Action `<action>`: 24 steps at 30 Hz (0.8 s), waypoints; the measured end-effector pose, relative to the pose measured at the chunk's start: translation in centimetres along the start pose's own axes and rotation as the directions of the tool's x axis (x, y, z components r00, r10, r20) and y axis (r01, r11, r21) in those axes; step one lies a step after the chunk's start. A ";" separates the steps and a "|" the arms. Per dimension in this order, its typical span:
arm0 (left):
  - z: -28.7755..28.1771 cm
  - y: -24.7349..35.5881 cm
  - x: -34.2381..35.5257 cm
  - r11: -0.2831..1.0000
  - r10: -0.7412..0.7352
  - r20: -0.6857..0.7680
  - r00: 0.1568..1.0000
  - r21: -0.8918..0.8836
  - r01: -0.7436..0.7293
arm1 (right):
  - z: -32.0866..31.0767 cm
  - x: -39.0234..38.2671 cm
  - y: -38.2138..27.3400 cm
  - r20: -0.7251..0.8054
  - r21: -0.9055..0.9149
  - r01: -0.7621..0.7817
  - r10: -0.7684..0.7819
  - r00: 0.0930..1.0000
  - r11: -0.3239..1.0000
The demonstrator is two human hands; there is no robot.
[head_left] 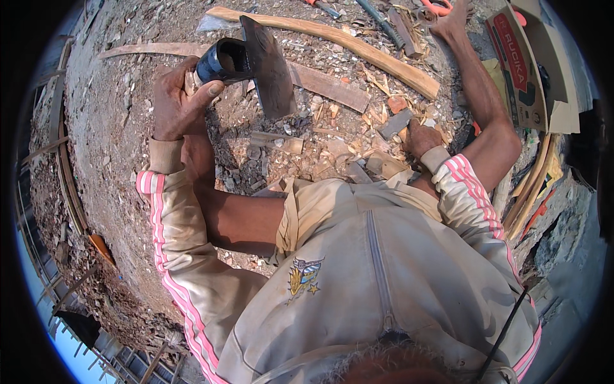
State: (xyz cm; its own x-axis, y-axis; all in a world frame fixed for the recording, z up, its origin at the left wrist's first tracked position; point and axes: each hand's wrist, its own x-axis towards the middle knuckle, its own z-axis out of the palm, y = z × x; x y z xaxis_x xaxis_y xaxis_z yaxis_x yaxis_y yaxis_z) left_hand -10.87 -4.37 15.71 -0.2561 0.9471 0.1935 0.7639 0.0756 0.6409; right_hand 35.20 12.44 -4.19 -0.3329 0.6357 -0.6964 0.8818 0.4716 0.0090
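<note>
My left hand (180, 97) is closed on a hoe head (271, 70): a dark, worn, flat metal blade with a blue-black hollow socket. The thumb presses the socket's near rim, and the other fingers are mostly hidden behind it. The open end of the socket faces up toward me. Low over the ground, between my knees, my right hand (423, 137) has its fingers curled down. At its fingertips lies a flat grey piece (396, 123), with a bit of tan beside it; what the fingers hold is not plain.
A long curved wooden pole (345, 42) and a flat plank (329, 88) lie across stony ground strewn with chips. A dark rod (381, 24) lies beyond. My bare foot (453, 24) and an open cardboard box (521, 70) are at far right.
</note>
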 end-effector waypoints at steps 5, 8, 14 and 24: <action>2.7 -2.4 2.2 0.996 -0.039 0.067 0.997 0.088 0.033 | 0.7 -0.7 0.3 -0.079 0.119 0.026 -0.017 0.997 0.993; 2.6 -3.7 2.4 0.988 -0.057 0.097 0.994 0.150 0.042 | -0.5 -2.2 1.3 -0.144 0.298 0.068 -0.025 0.989 0.952; -3.1 -4.7 -0.1 0.981 -0.140 -0.045 0.989 0.130 0.145 | -3.7 -3.8 0.7 -0.630 0.691 0.640 -0.154 0.761 0.337; -8.1 -5.4 -5.3 0.949 -0.217 -0.402 0.889 0.124 0.288 | -13.3 -7.7 -13.1 -0.727 0.686 0.697 -0.177 0.663 -0.207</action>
State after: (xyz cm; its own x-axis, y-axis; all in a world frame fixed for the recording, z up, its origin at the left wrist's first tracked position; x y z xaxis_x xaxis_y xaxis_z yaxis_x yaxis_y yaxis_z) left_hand -18.39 -12.26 17.24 -0.6320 0.7004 0.3316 0.7251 0.3835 0.5720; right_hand 21.77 9.56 10.61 -0.6197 0.7827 0.0583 -0.1853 -0.0738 -0.9799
